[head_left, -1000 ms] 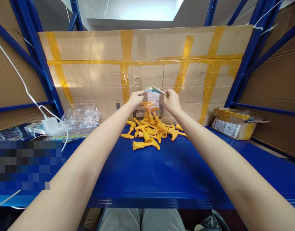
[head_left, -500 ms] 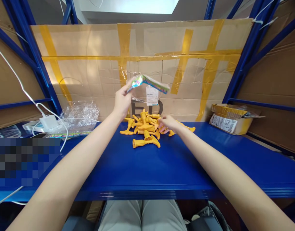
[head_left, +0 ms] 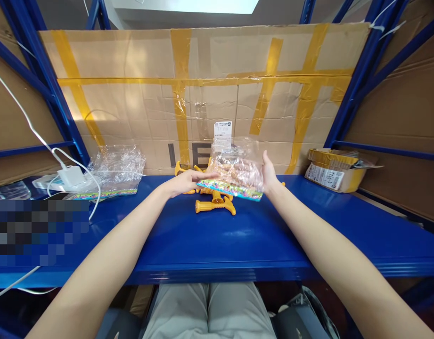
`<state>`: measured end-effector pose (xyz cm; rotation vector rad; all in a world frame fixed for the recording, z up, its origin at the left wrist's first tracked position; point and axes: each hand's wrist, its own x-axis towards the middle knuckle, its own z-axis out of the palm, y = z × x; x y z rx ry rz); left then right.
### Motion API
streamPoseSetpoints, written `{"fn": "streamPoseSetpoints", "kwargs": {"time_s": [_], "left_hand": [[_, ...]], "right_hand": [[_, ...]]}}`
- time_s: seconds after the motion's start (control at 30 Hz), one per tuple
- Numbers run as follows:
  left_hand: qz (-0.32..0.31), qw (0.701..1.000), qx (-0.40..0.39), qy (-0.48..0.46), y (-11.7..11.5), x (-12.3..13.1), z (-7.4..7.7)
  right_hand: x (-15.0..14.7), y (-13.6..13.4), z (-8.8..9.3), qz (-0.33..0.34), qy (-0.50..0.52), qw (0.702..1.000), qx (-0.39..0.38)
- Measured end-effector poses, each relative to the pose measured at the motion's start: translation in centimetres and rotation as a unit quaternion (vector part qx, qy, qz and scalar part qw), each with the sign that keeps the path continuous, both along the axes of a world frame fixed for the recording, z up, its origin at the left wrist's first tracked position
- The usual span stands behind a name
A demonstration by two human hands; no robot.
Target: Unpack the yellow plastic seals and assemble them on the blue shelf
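Holding both bare hands out at the heap of orange-yellow, hammer-shaped plastic pieces [head_left: 215, 207], with a crinkled, clear plastic bag [head_left: 236, 162] between them, just over that heap and hiding much of it; with the left hand [head_left: 184, 182] touching the bag's shiny, multicoloured lower strip [head_left: 240, 190] at its left end, fingers across the top, though cannot tell whether clasping or merely resting; with the right hand [head_left: 269, 175] loosely spread beside the bag's other end, one digit upright and clear of the plastic; cannot make out the pinkish shapes through the film; beneath the heap, a glossy blue metal shelf [head_left: 209, 242]; behind it, a large brown cardboard panel [head_left: 132, 113] crossed by amber tape [head_left: 181, 52] and, straight behind, a white printed paper label [head_left: 223, 134]; well left of the heap, a rumpled sheet of clear plastic wrapping [head_left: 118, 162] near a white, block-shaped plug [head_left: 71, 177]; well right of it, a small, torn-open brown cardboard box [head_left: 335, 176].
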<state>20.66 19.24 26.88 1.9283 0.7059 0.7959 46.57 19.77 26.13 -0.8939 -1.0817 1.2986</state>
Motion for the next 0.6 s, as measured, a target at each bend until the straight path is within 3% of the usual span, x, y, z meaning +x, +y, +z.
{"fn": "streamPoseSetpoints", "kwargs": {"time_s": [0.13,0.23,0.43,0.6], "left_hand": [[-0.028,0.997,-0.065,0.026,0.6,-0.7,-0.5],[0.014,0.991,-0.116,-0.069,1.0,-0.6,-0.7],[0.11,0.935,-0.18,-0.286,1.3,0.2,-0.5],[0.147,0.921,-0.21,-0.292,1.2,0.1,-0.3]], "right_hand": [[-0.1,0.8,-0.3,-0.072,0.019,0.997,-0.013],[-0.5,1.2,-0.6,-0.107,0.031,0.994,0.007],[-1.7,0.7,-1.0,-0.074,0.038,0.996,0.04],[-2.1,0.3,-1.1,-0.051,0.008,0.997,0.063]]}}
